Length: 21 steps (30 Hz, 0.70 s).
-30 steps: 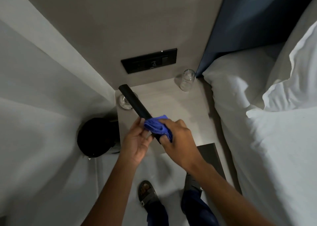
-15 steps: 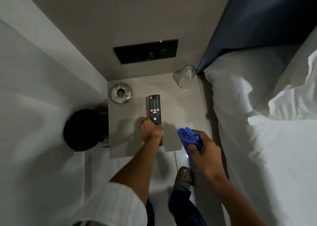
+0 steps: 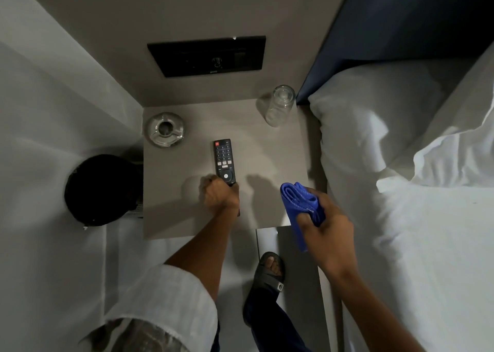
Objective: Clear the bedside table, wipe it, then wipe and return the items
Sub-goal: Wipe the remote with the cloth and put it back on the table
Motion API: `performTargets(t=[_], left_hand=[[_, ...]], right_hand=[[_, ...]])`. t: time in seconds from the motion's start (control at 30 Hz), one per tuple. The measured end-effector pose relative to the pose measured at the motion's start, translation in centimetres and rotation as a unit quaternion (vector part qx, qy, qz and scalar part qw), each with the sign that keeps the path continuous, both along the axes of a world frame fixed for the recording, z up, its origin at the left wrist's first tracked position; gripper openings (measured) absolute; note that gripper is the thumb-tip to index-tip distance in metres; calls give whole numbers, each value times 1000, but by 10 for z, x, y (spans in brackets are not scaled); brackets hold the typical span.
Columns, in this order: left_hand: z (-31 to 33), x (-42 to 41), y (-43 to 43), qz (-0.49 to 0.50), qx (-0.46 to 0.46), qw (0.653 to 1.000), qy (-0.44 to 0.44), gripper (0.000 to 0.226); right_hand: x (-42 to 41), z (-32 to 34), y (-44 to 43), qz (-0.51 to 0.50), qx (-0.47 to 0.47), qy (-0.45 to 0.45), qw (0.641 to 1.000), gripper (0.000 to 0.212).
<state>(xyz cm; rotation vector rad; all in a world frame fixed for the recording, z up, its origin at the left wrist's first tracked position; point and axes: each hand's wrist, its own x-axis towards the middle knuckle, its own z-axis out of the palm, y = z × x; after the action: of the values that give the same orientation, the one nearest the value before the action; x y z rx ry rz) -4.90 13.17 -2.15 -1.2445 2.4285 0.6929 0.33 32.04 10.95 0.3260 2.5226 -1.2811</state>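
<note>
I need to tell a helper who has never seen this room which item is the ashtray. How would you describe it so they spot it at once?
Start at the grey bedside table wedged between the wall and the bed. Go to its far left corner, under the black wall panel: the ashtray sits there. It is the only low, round, clear glass dish; the drinking glass is tall, and the remote is flat and black.

grey bedside table [image 3: 267, 151] bears ashtray [image 3: 166, 129], remote [image 3: 224, 161], seemingly upturned glass [image 3: 280, 105].

White rolled sleeve [image 3: 160, 298], dark trousers [image 3: 270, 322], black sandal [image 3: 267, 274].
</note>
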Motion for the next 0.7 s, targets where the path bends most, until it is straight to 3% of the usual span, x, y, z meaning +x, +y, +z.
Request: performTargets(t=[0.33,0.5,0.6,0.7], left_hand=[[0,6,-7,-36,-18,999,-15,55],[12,25,-14,-94,-37,994,43,82],[57,58,-17,-28,179,978,101,64],[119,93,-19,127,449,879,96,65]], right_hand=[[6,6,-5,0,-16,8,1000,44],[14,12,-10,-5,-31,28,999,42],[25,33,-24,-43,-105,-11,993,41],[34,53,-42,-98,-224,-95,965,35]])
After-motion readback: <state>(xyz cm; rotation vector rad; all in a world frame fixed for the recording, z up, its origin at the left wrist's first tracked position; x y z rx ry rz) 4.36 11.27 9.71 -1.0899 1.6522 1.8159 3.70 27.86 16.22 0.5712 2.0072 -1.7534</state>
